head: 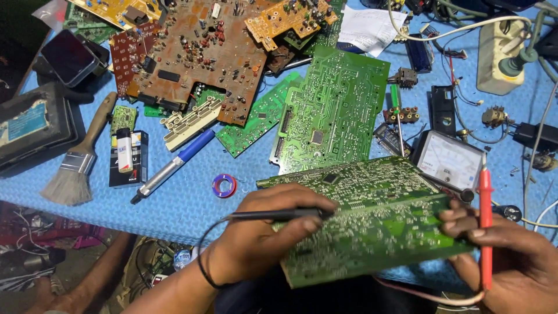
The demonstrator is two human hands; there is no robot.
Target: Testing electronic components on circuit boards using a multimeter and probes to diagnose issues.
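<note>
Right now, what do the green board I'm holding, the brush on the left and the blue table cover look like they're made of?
Green circuit board: rigid laminate, glossy green coating, shiny solder dots.
Flat paintbrush: pale wooden handle, dull metal band, grey bristles, natural or synthetic unclear.
Blue table cover: probably foam or rubber, matte, with a fine textured pattern.

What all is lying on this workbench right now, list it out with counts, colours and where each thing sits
green circuit board: one, held at front
black probe: one, left grip
red probe: one, right grip
loose boards: several, green, brown, orange, piled at centre and rear
paintbrush: one, wooden handle, left
soldering iron: one, blue and grey, left of centre
solder spool: one, blue-red, centre
meter: one, white dial, right
power strip: one, cream, right rear
mat: one, blue
left hand: one
right hand: one
</note>
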